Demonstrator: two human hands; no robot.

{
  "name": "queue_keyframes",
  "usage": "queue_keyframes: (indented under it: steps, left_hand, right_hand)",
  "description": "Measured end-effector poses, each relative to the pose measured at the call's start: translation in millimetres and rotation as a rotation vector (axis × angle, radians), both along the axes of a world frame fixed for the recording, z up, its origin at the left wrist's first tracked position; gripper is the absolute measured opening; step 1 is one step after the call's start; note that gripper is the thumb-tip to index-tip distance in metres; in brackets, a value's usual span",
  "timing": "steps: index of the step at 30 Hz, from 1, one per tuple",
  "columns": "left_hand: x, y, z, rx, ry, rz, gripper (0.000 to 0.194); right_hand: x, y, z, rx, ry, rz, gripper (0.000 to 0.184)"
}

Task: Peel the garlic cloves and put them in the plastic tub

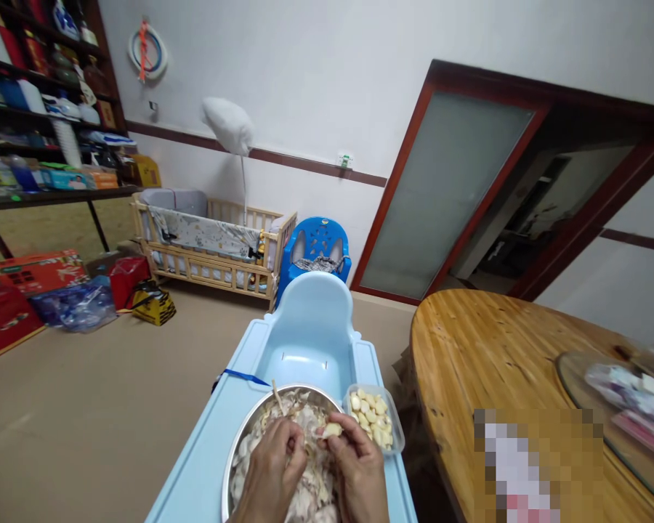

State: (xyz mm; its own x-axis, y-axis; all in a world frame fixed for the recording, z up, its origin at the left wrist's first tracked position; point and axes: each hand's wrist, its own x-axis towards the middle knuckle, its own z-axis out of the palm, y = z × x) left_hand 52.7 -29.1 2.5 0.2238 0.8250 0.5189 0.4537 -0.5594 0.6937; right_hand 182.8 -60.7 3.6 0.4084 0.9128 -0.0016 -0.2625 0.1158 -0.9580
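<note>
The person's body is shown only as two bare hands, the left hand [275,459] and the right hand [360,461]. On both, jointed fingers [354,431] and a smooth, rounded back can be seen, uncovered down to the view's lower edge; finer creases and nails are blurred.
</note>
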Motion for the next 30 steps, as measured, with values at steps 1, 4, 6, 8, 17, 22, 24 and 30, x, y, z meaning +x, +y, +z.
queue_keyframes:
  steps: [1, 4, 6, 8, 17, 22, 24, 30]
  left_hand:
    - [0.0, 0.1, -0.4, 0.028, 0.008, 0.004, 0.016]
    - [0.2, 0.8, -0.1, 0.105, 0.032, 0.034, 0.018]
    - [-0.3, 1.9, -1.0, 0.142, 0.062, 0.076, 0.021]
    - [-1.7, 4.0, -4.0, 0.159, 0.12, 0.1, 0.024]
    - [-9.4, 20.3, 7.1, 0.093, 0.25, -0.097, 0.02]
    - [-10.2, 37.9, 34.9, 0.008, 0.242, -0.186, 0.03]
    - [-8.2, 46.2, 38.9, -0.025, 0.231, -0.18, 0.027]
    - [1.8, 59.8, 34.8, -0.188, 0.038, -0.259, 0.021]
  right_hand:
    - [-0.9, 0.8, -0.2, -0.008, 0.053, 0.008, 0.028]
    - [-3.2, 2.1, 2.6, -0.022, 0.129, 0.007, 0.031]
    - [-2.6, 2.6, 6.7, -0.033, 0.147, -0.015, 0.034]
    - [-0.1, 3.9, 11.4, -0.041, 0.164, -0.035, 0.038]
    - [8.3, 26.3, 37.4, -0.008, 0.18, 0.16, 0.033]
    - [15.5, 42.6, 43.5, -0.038, 0.05, 0.277, 0.025]
    - [18.5, 46.7, 39.9, -0.027, 0.011, 0.292, 0.025]
    - [21.1, 51.7, 14.9, -0.006, -0.001, 0.305, 0.023]
